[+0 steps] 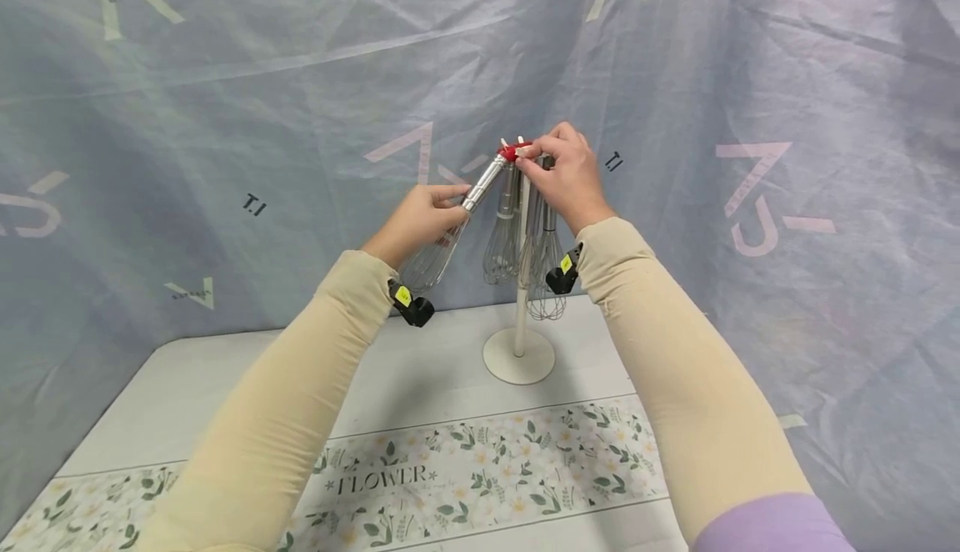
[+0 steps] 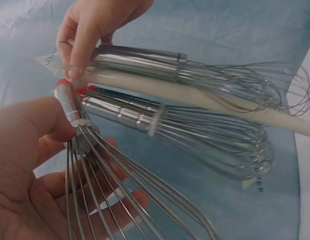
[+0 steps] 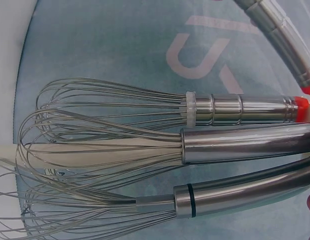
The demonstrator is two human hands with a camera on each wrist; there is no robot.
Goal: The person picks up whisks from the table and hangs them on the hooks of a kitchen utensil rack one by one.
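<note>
My left hand [image 1: 423, 218] holds a metal whisk [image 1: 484, 184] with a red end cap, thumb and fingers around the lower handle. The whisk slants, its red end up at the top of a white whisk stand [image 1: 521, 327] and its wires down to the left. At that top, my right hand [image 1: 568, 170] pinches the stand with thumb and fingertips, right beside the red cap. Other whisks hang around the pole: one with a red end and pale collar [image 3: 220, 110], a plain steel one [image 3: 245, 143] and one with a black ring [image 3: 245, 192].
The stand's round base [image 1: 519, 368] rests on a white table [image 1: 427, 360] with a flower-patterned strip [image 1: 480, 469] across its front. Behind hangs a grey-blue printed cloth [image 1: 315, 118]. A wrist camera [image 1: 411, 303] sits below the left hand, another [image 1: 562, 275] below the right.
</note>
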